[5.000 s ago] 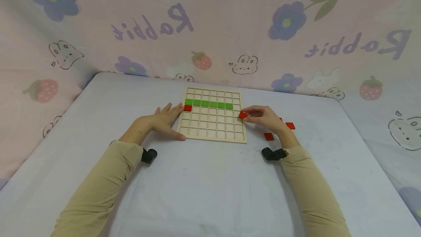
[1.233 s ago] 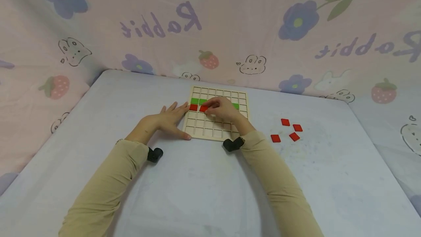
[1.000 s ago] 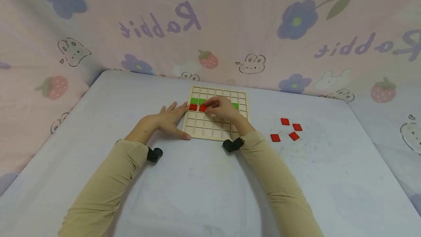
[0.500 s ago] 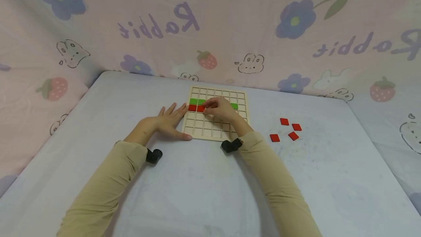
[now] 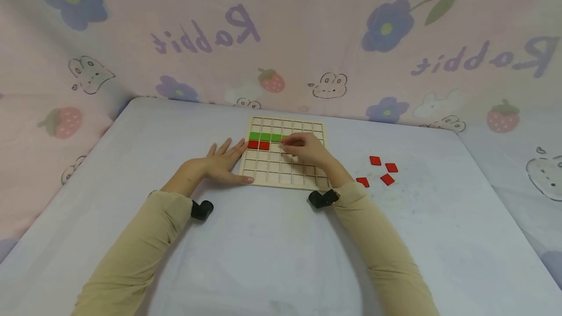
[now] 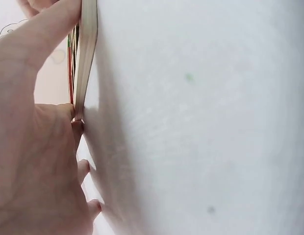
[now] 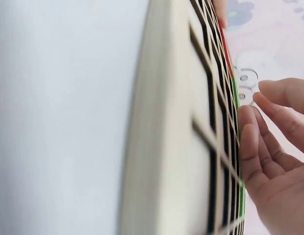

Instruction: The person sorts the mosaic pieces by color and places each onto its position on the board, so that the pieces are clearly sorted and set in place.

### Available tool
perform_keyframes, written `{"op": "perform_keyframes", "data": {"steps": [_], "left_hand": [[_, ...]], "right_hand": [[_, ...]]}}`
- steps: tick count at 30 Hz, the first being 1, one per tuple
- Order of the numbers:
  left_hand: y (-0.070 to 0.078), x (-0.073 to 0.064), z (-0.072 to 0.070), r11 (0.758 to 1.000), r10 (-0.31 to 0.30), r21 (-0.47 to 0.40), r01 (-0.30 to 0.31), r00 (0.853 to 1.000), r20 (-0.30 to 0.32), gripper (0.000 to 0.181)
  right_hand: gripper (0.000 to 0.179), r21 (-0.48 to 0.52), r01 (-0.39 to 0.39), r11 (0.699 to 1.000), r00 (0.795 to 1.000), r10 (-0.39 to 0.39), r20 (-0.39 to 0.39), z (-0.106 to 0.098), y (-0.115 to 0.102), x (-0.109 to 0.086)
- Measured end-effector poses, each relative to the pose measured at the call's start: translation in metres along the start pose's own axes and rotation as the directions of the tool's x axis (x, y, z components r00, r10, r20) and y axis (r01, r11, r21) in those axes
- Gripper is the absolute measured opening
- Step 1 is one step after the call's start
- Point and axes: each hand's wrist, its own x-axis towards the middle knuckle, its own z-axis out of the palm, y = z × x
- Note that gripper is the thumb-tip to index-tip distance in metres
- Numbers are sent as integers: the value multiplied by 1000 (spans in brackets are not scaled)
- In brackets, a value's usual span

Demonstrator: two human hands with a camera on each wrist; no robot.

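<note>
A wooden grid board lies flat on the table. One row holds several green square tiles, partly hidden behind the right hand. Just below, at the left end of the following row, two red tiles sit side by side in their cells. The left hand rests spread at the board's left side, its thumb at the near corner and its fingertips along the edge. Over the middle of the board hovers the right hand, its fingers loosely bent. In the right wrist view, nothing shows between the thumb and fingers of that hand.
To the right of the board, several loose red tiles lie on the white tablecloth; the right forearm partly covers one. A patterned cloth hangs behind the table. Each wrist carries a small black camera.
The right hand brought a red tile from the board's right side to the cell beside the first red one, let go of it there, and has shifted right. The left hand stays at the edge.
</note>
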Motion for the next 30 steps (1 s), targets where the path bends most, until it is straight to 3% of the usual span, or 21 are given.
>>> {"op": "perform_keyframes", "data": {"steps": [12, 24, 30], "left_hand": [[-4, 3, 3, 1000, 14, 15, -13, 1000, -19, 108], [-4, 3, 4, 1000, 20, 10, -20, 1000, -11, 109], [-2, 2, 2, 1000, 9, 11, -9, 1000, -11, 108]], "right_hand": [[35, 64, 25, 998, 999, -24, -31, -23, 19, -22], [37, 100, -44, 994, 997, 49, -51, -46, 37, -44], [38, 64, -74, 995, 994, 79, -73, -57, 43, -54]]}}
